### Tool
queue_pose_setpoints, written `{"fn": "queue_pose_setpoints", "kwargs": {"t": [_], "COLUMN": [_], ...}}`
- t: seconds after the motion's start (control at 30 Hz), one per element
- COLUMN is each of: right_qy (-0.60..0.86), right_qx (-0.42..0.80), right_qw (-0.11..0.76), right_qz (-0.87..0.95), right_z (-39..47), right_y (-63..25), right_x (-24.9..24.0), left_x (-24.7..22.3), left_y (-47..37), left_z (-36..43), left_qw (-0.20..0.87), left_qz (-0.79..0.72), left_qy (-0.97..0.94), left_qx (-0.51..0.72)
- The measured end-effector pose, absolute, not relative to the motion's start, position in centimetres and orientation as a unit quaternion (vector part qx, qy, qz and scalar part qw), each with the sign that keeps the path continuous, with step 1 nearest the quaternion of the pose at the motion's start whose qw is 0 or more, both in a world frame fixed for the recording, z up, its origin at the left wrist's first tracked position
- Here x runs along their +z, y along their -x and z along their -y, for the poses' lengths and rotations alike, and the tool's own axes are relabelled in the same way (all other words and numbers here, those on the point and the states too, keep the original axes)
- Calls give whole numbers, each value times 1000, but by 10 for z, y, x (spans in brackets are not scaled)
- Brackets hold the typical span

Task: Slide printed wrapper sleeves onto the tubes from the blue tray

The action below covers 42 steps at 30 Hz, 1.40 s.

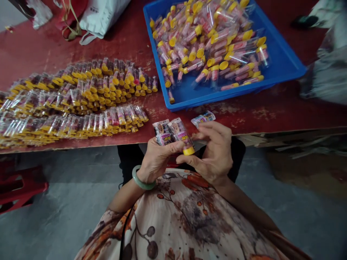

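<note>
My left hand (157, 155), with a pale green bangle (143, 182) at its wrist, is closed on a stack of printed cards (163, 133) and a clear tube with a yellow cap (189, 150). A printed card (177, 128) with a picture and purple and yellow lettering shows at the tube. Beside the cap, my right hand (213, 155) has its fingers apart and curved, with the thumb close to the cap; whether it touches cannot be seen. Beyond the right fingers, another small pile of printed cards (202, 118) lies at the table's edge.
A blue tray (225, 93) holds a heap of yellow-capped clear tubes with pink contents (200, 50). Rows of stacked tubes (81, 97) cover the red table's (130, 47) left. White bags (100, 16) lie at the back, plastic bags (328, 72) at right. A red stool (23, 186) stands lower left.
</note>
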State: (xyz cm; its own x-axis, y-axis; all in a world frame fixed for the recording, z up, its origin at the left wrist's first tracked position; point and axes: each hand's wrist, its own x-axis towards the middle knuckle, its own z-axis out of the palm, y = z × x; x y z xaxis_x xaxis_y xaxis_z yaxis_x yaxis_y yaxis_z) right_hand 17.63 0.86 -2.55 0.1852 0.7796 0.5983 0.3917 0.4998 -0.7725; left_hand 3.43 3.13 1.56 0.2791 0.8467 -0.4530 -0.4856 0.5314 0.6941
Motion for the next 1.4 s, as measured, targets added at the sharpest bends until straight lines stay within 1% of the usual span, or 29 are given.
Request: {"fn": "queue_pose_setpoints", "kwargs": {"t": [0.13, 0.27, 0.5, 0.7, 0.97, 1.17, 1.4], "right_qy": [469, 484, 474, 445, 456, 461, 444], "right_qx": [199, 200, 148, 57, -10, -15, -82], "right_qw": [579, 554, 570, 590, 585, 551, 555], "right_qz": [637, 648, 654, 672, 670, 696, 699], "right_z": [-22, -26, -10, 1, 7, 10, 13], "right_y": [-180, -183, -184, -180, -174, -178, -175], "right_x": [-17, -12, -14, -8, -1, 0, 0], "left_x": [16, 14, 14, 13, 14, 13, 11], "left_y": [-33, -32, -30, -31, -31, -30, -31], "left_z": [-28, -25, -28, -27, -21, -21, -16], "left_qw": [789, 781, 784, 792, 795, 794, 793], "left_qz": [-419, -436, -423, -398, -381, -378, -380], "left_qy": [-213, -211, -208, -215, -222, -231, -237], "left_qx": [396, 394, 404, 409, 416, 416, 414]}}
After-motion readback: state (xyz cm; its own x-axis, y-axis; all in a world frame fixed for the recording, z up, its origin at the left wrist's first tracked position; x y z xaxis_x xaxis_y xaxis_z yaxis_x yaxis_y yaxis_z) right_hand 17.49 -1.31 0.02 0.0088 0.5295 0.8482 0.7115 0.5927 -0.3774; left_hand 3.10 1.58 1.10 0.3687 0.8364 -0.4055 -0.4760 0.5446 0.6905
